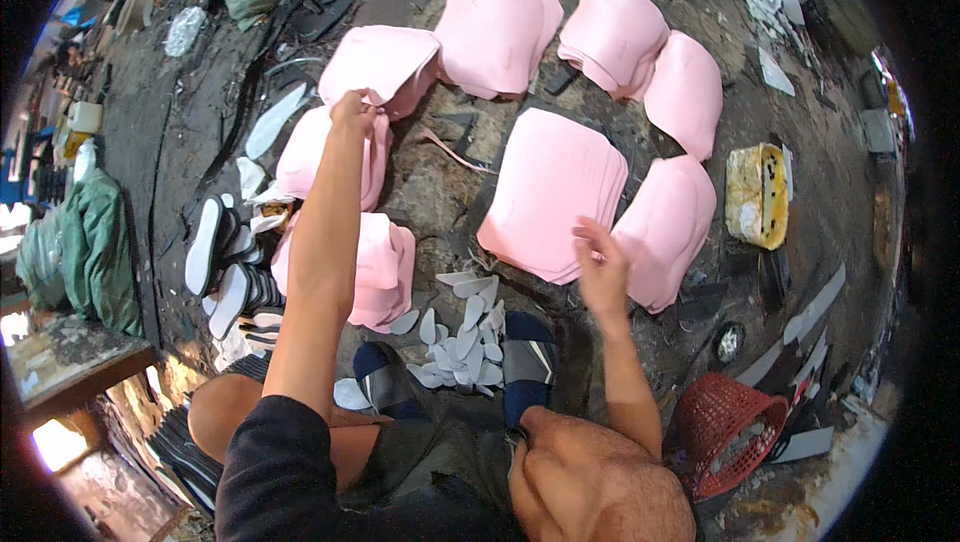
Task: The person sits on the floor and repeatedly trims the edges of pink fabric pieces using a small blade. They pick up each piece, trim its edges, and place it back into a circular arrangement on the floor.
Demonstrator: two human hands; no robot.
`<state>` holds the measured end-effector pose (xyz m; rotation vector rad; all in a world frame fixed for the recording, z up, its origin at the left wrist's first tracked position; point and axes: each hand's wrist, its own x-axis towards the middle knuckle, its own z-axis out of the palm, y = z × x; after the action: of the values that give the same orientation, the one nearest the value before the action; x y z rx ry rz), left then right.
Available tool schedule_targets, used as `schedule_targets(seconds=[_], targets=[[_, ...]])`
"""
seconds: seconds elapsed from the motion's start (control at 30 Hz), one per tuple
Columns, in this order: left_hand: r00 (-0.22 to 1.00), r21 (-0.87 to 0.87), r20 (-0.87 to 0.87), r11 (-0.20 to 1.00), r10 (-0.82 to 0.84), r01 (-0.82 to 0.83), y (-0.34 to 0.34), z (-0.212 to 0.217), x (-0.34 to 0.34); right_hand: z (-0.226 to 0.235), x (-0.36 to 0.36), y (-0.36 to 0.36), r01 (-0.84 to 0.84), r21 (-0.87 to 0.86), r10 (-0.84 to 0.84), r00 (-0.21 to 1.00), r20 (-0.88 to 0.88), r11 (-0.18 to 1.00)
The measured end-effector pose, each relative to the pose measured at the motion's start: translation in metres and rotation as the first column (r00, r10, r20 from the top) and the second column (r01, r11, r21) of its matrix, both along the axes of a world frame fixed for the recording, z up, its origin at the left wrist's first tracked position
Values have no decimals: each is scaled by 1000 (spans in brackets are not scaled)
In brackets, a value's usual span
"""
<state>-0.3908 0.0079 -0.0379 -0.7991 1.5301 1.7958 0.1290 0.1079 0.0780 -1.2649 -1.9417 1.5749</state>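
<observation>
My left hand reaches far forward, its fingers pinched on the near edge of a pink sheet with rounded corners. That sheet lies tilted over a pile at the upper left. Just below it is another pink pile, partly covered by my forearm. My right hand hovers at the lower right corner of the central stack of pink sheets. Its fingers are loosely bent and apart, with nothing seen in them. Whether the fingertips touch the stack I cannot tell.
More pink piles ring the central stack. Grey teardrop-shaped pieces lie between my feet. Soles are stacked at the left. A red basket leans by my right knee; a yellowish container stands farther right.
</observation>
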Motion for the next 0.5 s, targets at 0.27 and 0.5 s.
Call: schedule_targets(seconds=[0.27,0.5], targets=[[569,-302,-748,939,-342,166,6,126,212,-38,-8,1,-623,677,446,773,451,393],[113,-877,-419,433,-901,206,-106,72,419,-59,-22,-23,-624,781,399,706,585,-40]])
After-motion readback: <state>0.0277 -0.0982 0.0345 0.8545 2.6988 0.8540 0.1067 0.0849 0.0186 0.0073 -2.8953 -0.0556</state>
